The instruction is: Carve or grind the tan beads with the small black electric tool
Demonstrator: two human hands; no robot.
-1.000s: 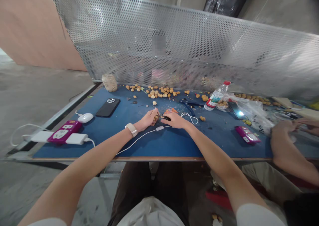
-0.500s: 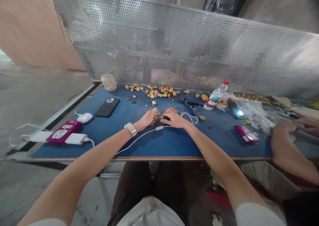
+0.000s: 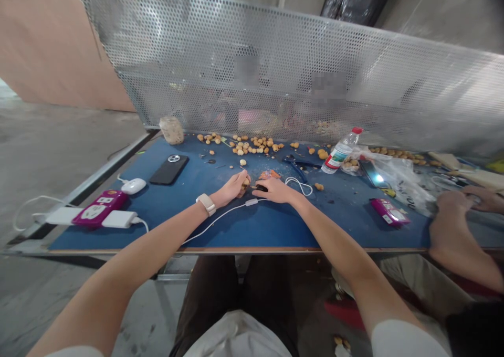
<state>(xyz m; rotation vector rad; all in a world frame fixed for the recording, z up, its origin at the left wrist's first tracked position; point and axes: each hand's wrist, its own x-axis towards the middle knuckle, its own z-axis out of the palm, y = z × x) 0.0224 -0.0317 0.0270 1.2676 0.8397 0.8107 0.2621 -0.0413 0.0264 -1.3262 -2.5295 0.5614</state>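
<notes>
**Two-hand work at a blue-topped bench: tan nut and black-handled tool, with loose items**

Left hand (image 3: pixel 231 186): fingers curled and nearly closed around a small tan nut (image 3: pixel 244 184), which sits at the fingertips near mid-bench; a pale smartwatch (image 3: pixel 206 205) is on the wrist. Right hand (image 3: pixel 276 190): partly closed, fingers over a small black-handled tool (image 3: pixel 261 188), its working end hidden. The two hands are just apart, with the nut and tool between them.

Around the hands: orange scraps (image 3: pixel 268 175) just ahead of the right hand; a white cable (image 3: pixel 222 217) across the bench beneath the forearms, looping beside the right hand.

Blue bench top (image 3: pixel 240 233): many loose tan nuts (image 3: pixel 246 147) along the far edge; a black smartphone (image 3: pixel 169 169); a white computer mouse (image 3: pixel 133 186); a magenta-and-white power strip (image 3: pixel 100 215); a blue-handled tool (image 3: pixel 298 170); a plastic water bottle (image 3: pixel 342 151), lying tilted; a clear plastic bag (image 3: pixel 397 181); a magenta box (image 3: pixel 389 212).

Beyond the bench: a perforated metal screen (image 3: pixel 275 68).

Far right: a co-worker's hands (image 3: pixel 452 207), separate from the others, at the bench edge.
</notes>
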